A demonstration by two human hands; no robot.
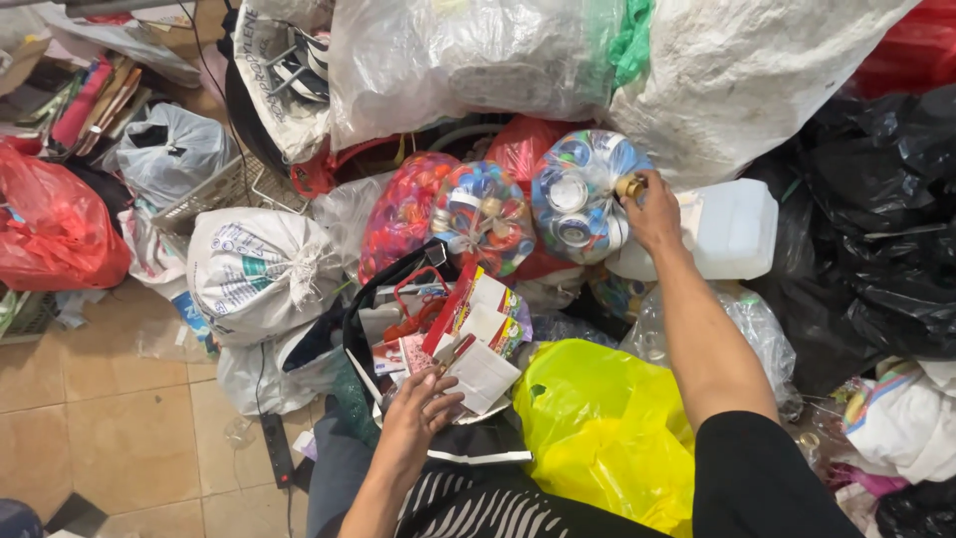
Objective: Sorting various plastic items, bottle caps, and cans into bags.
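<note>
right hand (pixel 652 211) stretched far, fingers pinched shut; left hand (pixel 418 416) near, palm down, fingers loosely curled

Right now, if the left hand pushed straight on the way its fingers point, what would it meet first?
The left hand already touches the white card; further on lie the red-and-white cartons in the black bag, though depth is unclear.

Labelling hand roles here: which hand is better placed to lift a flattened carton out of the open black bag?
Left, likely. The left hand already rests on the flattened cartons in the black bag. The right hand is stretched far forward, gripping a small gold cap by the white jug.
</note>
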